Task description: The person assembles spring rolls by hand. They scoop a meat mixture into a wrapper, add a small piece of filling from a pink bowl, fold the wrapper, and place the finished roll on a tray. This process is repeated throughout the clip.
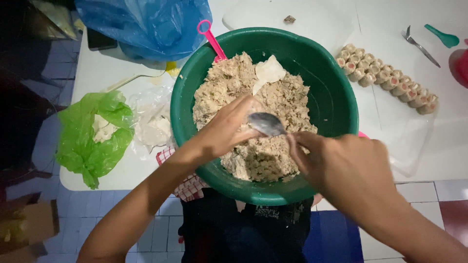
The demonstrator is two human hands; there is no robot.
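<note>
Head view, read left to right. A crumpled green plastic bag (92, 139) holding pale scraps lies at the left edge of the white bench (438, 151), with a clear bag of white wrappers (153, 124) just beside it and a blue plastic bag (146, 24) behind. The left hand (226, 129) reaches into the green bowl (336, 97), palm up and cupped, its grip loosely open beneath the spoon (267, 123); whether a wrapper lies in the palm cannot be told. The spoon's bowl rests at the left fingertips, and its long axis runs rightward and slightly down to the right hand (348, 170), whose grip is closed on the handle. Both hands meet over the minced filling (234, 83), a coarse beige mass heaped in the bowl, with one loose wrapper (269, 70) on top and a pink handle (210, 39) at the far rim. To the right, filled dumplings (387, 80) lie in a double row on a clear sheet. Pale tiled floor shows below.
</note>
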